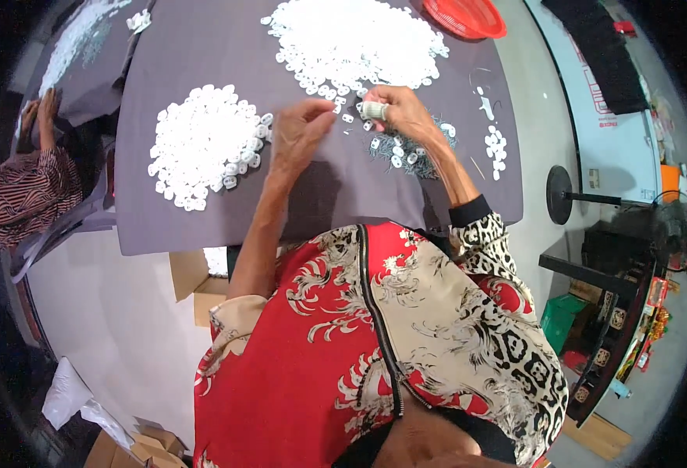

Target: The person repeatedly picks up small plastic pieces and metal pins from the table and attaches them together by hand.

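My left hand (301,131) is above the table, its thumb and fingertips drawn together by a few loose white pieces. Whether anything small is between them cannot be seen. To its right, my right hand (407,115) has its fingers curled in. A pale ribbed band or roll (375,110) shows at its fingertips; I cannot tell if it is worn or held. Below that hand lies a heap of thin grey pieces (390,147) with some white ones on it. A big pile of small white two-holed plastic pieces (359,43) spreads beyond both hands. Left of my left forearm is another white pile (203,144).
A red basket (468,15) stands at the table's far right. A small white group (495,152) lies near the right edge. At far left, another person (28,187) works at a separate table. A cardboard box (199,285) sits below the front edge; a black stand (562,195) is at right.
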A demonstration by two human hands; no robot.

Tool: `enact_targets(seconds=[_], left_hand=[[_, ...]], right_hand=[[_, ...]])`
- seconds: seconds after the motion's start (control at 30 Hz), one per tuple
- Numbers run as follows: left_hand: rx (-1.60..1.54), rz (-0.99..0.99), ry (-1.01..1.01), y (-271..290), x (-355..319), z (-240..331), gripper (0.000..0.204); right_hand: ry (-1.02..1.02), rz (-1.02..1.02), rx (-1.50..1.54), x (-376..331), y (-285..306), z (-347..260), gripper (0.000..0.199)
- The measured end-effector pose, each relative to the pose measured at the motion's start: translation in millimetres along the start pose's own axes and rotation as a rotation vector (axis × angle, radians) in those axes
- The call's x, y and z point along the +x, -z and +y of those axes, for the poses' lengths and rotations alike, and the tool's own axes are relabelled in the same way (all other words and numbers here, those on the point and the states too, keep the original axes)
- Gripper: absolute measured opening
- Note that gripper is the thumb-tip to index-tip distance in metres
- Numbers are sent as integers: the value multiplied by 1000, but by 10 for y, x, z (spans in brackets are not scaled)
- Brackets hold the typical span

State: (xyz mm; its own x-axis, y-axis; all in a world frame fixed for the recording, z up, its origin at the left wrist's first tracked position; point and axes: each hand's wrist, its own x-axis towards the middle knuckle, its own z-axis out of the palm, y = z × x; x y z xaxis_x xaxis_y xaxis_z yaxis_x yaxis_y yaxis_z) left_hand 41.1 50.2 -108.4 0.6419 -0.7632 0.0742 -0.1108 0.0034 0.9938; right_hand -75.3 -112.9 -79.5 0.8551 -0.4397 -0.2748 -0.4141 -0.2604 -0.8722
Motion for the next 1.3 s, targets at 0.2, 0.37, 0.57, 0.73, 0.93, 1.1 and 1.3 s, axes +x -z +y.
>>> enact_targets(seconds=[0.2,0.37,0.57,0.73,0.93,1.1,1.3], left_hand=[[-459,-103,167,-283,18,227,19],[-458,-40,202,-359,21,333,15],[-254,-27,148,-335,21,365,11],[-361,-34,136,-308,45,385,9],[-606,25,200,-195,44,286,11],[-614,58,213,-22,60,219,10],[-635,59,224,10,64,178,11]], right_hand=[[71,43,342,-166,-11,-126,14],[119,56,393,-238,-11,-219,13],[205,123,283,-333,-4,-366,12],[205,112,123,-286,-8,-368,13],[195,185,89,-146,-5,-331,11],[328,241,-389,87,39,63,21],[549,135,-839,282,-66,102,22]])
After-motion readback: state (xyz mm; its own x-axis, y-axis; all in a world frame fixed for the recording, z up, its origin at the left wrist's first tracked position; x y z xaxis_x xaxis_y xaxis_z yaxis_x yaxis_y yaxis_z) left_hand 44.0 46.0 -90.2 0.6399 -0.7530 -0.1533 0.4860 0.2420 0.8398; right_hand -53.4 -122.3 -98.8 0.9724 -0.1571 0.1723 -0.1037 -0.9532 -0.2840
